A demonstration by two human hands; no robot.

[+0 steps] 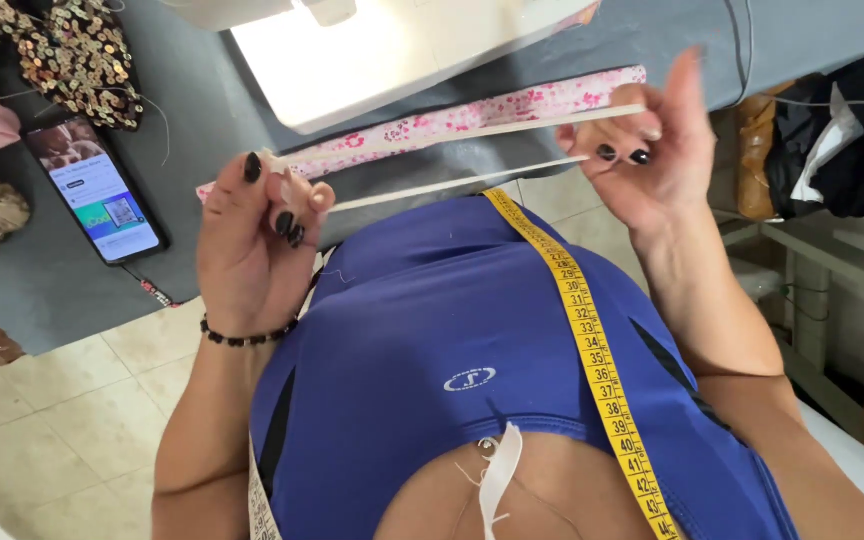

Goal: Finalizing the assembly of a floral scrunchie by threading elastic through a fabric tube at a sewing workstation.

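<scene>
The grey table [62, 290] fills the upper left of the head view, from about 9 o'clock round to 1 o'clock. On it, at 12 o'clock, stands the white sewing machine [382, 55], brightly lit, with its base edge toward the person. Below the frame centre, from 5 to 7 o'clock, the person's blue top [432, 330] occupies the lower half of the view. A yellow measuring tape [592, 350] hangs over it, running from the centre down to 5 o'clock. A strip of pink floral fabric [472, 118] lies on the table just in front of the machine, spanning 10 to 1 o'clock. A sequinned dark cloth [77, 55] lies at 11 o'clock, and a smartphone [97, 190] with a lit screen lies at 9 o'clock, near the table edge. The left hand [252, 250] is at 9 o'clock from centre, with a black bead bracelet [247, 338] at the wrist; its fingers are curled closed, pinching one end of the white elastic band [452, 135]. The right hand [642, 150] is at 2 o'clock; thumb and forefinger pinch the other end while the remaining fingers extend upward. The elastic band runs as two parallel lengths stretched taut between both hands, held above the table edge and the fabric strip.
</scene>
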